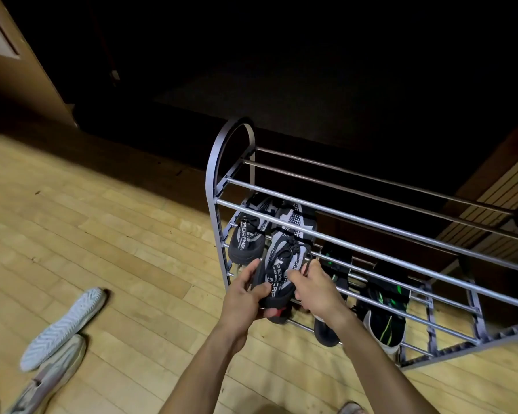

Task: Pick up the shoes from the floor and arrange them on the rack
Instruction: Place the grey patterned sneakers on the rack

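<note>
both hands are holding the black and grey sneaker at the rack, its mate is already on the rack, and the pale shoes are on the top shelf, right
Not quite. The head view shows the pale shoes lying on the wooden floor, left of the rack. The rest holds: left hand and right hand hold the sneaker; its mate sits on the rack.

A pale wooden plank floor [108, 240] is seen across the near and left parts of the scene. The far side is swallowed by deep darkness. A brown wall [27, 70] is lit at far left.
</note>
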`<state>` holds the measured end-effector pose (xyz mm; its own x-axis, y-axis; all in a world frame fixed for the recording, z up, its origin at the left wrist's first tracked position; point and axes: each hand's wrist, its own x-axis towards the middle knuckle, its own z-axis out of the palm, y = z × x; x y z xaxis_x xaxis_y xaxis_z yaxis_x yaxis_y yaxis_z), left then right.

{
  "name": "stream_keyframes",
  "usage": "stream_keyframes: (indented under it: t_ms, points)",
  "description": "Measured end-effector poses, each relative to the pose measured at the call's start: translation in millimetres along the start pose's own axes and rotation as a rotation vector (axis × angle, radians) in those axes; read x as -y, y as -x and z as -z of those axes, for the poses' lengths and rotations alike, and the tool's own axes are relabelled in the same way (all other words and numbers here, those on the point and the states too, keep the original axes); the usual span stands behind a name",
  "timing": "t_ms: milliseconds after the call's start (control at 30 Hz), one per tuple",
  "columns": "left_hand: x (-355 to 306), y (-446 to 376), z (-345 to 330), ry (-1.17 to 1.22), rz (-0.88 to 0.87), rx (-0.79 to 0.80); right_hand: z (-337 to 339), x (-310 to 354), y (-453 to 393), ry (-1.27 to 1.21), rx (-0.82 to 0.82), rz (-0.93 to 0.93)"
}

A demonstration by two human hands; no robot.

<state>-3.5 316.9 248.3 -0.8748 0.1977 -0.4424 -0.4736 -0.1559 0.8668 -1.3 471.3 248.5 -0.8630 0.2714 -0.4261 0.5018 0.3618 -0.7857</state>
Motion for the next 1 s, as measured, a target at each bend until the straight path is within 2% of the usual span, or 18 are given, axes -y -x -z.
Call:
stream_keyframes:
  t_ms: [200,433,567,767,1000]
  points:
    - [-1.4,-13.6,1.5,-0.007,-0.008,0.0,-2.4,2.4,-13.2,-0.027,-0.028,-0.01]
    - [0.5,-20.3,-9.2,0.096,-0.02,-0.064,-6.8,3.8,-28.4,-0.018,-0.216,-0.033]
    - [0.5,-20.3,-12.7,0.0,-0.022,-0.075,-7.6,3.4,-36.7,0.08,-0.294,-0.01]
    - [-4.3,-20.7,-10.1,-0.164,0.033,-0.12,-17.8,3.1,-48.3,0.146,-0.324,-0.027]
    - [-11.8,-30.8,-4.6,0.027,0.105,-0.076,-26.7,3.6,-66.2,0.125,-0.393,0.017]
